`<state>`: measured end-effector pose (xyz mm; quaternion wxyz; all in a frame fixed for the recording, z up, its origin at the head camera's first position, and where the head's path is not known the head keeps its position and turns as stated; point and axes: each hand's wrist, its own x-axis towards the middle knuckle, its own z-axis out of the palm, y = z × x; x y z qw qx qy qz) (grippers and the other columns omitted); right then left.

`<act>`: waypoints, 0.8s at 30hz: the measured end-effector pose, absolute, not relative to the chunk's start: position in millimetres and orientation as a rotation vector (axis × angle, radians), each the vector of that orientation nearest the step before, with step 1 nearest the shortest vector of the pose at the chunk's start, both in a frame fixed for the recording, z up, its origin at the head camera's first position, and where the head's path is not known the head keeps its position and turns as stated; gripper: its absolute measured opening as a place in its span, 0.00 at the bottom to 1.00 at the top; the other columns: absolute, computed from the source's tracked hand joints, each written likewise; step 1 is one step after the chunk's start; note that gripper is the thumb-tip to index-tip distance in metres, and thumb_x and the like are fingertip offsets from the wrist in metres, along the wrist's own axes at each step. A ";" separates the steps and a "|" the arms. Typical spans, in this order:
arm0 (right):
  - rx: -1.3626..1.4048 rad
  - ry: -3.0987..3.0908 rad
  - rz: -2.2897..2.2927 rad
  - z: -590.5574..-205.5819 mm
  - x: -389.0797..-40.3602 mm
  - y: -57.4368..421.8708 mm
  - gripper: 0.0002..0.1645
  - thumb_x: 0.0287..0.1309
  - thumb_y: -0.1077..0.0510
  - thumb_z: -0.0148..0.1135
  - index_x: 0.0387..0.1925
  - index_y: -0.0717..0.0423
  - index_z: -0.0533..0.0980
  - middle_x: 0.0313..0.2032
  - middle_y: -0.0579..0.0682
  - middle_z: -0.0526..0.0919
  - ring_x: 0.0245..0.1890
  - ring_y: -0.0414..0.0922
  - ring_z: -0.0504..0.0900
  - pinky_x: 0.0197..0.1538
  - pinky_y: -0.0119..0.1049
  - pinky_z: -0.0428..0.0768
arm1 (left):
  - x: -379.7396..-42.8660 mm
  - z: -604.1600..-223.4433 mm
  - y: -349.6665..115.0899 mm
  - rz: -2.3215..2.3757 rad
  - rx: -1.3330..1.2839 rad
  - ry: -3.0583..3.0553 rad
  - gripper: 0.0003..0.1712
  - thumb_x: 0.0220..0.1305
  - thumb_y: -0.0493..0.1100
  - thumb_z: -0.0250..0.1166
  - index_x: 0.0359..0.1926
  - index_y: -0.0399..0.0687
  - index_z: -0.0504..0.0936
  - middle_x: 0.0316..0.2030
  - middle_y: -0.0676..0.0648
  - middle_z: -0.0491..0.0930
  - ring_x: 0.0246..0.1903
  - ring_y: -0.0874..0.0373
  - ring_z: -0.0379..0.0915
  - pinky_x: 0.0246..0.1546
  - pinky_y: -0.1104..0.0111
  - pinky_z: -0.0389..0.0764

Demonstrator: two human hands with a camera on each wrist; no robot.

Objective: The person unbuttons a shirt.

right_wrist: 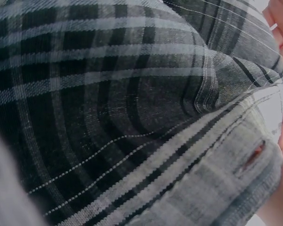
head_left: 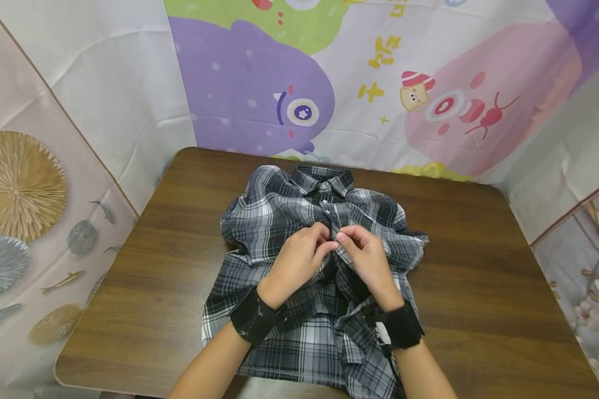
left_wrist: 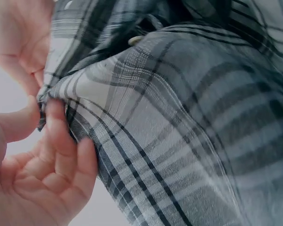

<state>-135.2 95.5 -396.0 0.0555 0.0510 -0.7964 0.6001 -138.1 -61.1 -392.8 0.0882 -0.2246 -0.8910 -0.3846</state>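
Note:
A black, grey and white plaid shirt [head_left: 264, 233] lies front up on the table, collar [head_left: 324, 180] at the far end. My left hand [head_left: 297, 260] pinches the front placket near mid-chest between thumb and fingers. Close beside it, my right hand [head_left: 371, 263] pinches the other side of the placket, fingertips almost meeting the left ones. White buttons [head_left: 325, 202] show above the hands; below them the front hangs apart. A pale button [left_wrist: 135, 41] sits among folds in the left wrist view. The right wrist view shows a buttonhole [right_wrist: 254, 157] at the cloth's edge. The fingertips partly hide the pinched spot.
The shirt lies on a brown wood-grain table [head_left: 479, 288] with rounded corners. Behind it hangs a cartoon-printed cloth [head_left: 369, 127]. Black bands [head_left: 257, 317] wrap both wrists, and a thin cable [head_left: 393, 366] runs from the right one across the shirt.

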 end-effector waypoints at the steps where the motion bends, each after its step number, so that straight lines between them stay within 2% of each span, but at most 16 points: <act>1: 0.152 -2.412 1.828 -395.9 -135.1 95.9 0.08 0.59 0.65 0.58 0.36 0.70 0.77 0.32 0.54 0.79 0.28 0.34 0.72 0.34 0.25 0.71 | -139.1 -392.4 -61.2 -1.171 -0.686 -2.647 0.10 0.64 0.48 0.59 0.36 0.45 0.76 0.27 0.52 0.79 0.25 0.63 0.73 0.27 0.73 0.73; 5: 0.137 -2.414 1.850 -394.4 -134.9 98.3 0.08 0.60 0.64 0.58 0.36 0.69 0.77 0.30 0.45 0.77 0.29 0.35 0.71 0.35 0.26 0.70 | -142.5 -391.5 -62.4 -1.262 -0.737 -2.610 0.06 0.64 0.42 0.60 0.35 0.44 0.77 0.24 0.52 0.80 0.23 0.65 0.75 0.26 0.75 0.73; 8: 0.125 -2.418 1.877 -392.8 -134.6 99.8 0.09 0.61 0.63 0.57 0.36 0.69 0.77 0.30 0.42 0.76 0.30 0.36 0.71 0.36 0.27 0.70 | -143.5 -390.9 -63.3 -1.280 -0.746 -2.595 0.05 0.64 0.41 0.59 0.34 0.45 0.78 0.23 0.53 0.79 0.23 0.66 0.73 0.26 0.76 0.72; 17: 0.061 -2.430 1.964 -391.8 -133.9 101.0 0.12 0.63 0.62 0.54 0.39 0.71 0.75 0.30 0.39 0.76 0.33 0.35 0.72 0.40 0.26 0.70 | -142.8 -392.4 -63.6 -1.324 -0.737 -2.554 0.04 0.64 0.40 0.59 0.32 0.48 0.79 0.23 0.55 0.76 0.21 0.67 0.68 0.25 0.75 0.71; 24: 0.047 -2.432 2.000 -390.5 -134.9 100.7 0.12 0.63 0.63 0.53 0.39 0.73 0.74 0.31 0.42 0.76 0.34 0.36 0.71 0.40 0.26 0.70 | -143.1 -395.7 -63.6 -1.348 -0.729 -2.499 0.04 0.63 0.39 0.60 0.31 0.49 0.79 0.22 0.55 0.75 0.21 0.67 0.68 0.25 0.75 0.70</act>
